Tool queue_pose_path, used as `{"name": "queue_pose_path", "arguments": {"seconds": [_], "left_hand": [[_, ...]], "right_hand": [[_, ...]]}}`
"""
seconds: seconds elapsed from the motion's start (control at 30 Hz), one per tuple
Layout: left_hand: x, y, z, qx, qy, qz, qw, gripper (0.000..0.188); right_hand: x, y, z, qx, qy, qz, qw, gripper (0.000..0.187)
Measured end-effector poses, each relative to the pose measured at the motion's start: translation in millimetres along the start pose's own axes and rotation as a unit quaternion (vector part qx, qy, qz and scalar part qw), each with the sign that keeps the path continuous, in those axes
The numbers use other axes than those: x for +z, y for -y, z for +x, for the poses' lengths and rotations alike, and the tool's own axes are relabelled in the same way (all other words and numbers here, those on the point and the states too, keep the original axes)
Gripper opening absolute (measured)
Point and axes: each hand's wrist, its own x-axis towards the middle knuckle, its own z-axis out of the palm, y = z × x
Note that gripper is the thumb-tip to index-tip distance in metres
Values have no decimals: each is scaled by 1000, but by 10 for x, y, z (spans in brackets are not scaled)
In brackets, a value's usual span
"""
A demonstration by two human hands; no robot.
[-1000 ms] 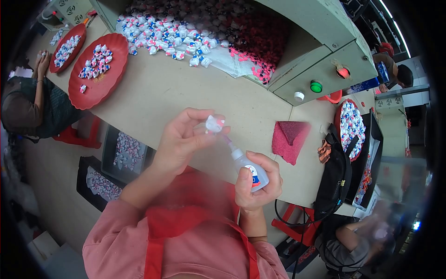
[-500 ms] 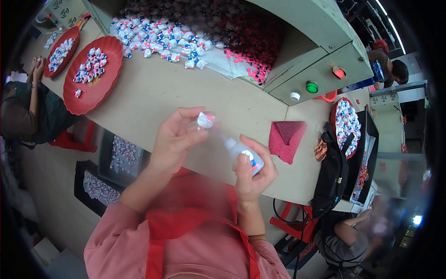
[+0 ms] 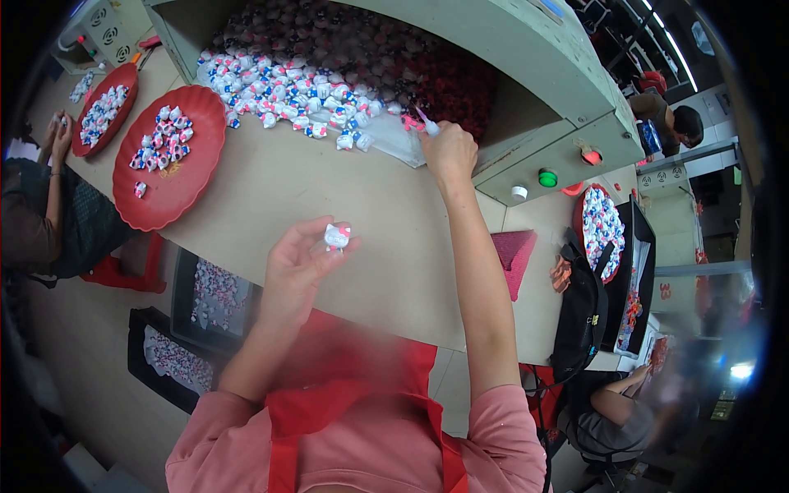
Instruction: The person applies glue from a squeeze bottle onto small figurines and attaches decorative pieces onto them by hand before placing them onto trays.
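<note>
Between the thumb and fingers of my left hand (image 3: pixel 297 263) is a small white cat-head figurine (image 3: pixel 336 237) with a pink mark, raised above the near part of the table. My right hand (image 3: pixel 451 153) is stretched out to the mouth of the pale green cabinet. It is closed around a small squeeze bottle (image 3: pixel 431 127), whose pale nozzle points up and away; most of the bottle is hidden by the hand. Just beyond the nozzle lie small pink pieces (image 3: pixel 410 122). To their left spreads a heap of white, blue and pink figurines (image 3: pixel 279 92).
A red scalloped plate (image 3: pixel 201 197) with figurines stands left, near another red plate (image 3: pixel 126 78) and a seated person (image 3: pixel 33 205). The cabinet front (image 3: pixel 567 152) carries buttons. A folded pink cloth (image 3: pixel 515 261), black bag (image 3: pixel 579 308) and full red tray (image 3: pixel 581 215) are right.
My right hand has moved forward with the bottle, away from the figurine and up to the pink pieces in the cabinet. My left hand has lowered slightly toward me, still holding the figurine.
</note>
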Motion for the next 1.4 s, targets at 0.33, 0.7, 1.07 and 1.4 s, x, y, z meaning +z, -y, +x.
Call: {"name": "queue_pose_path", "arguments": {"seconds": [0.33,0.7,1.07,1.4], "left_hand": [[116,85,106,-23,30,23,999,33],[207,214,69,-15,48,57,997,37],[272,273,-22,-22,53,103,993,36],[328,286,-36,31,89,105,990,30]], "right_hand": [[-188,-243,-700,-6,31,31,999,21],[-526,-433,-1272,77,141,60,985,16],[-858,-218,-1452,170,205,466,844,12],[-896,182,-1749,150,156,538,815,11]]}}
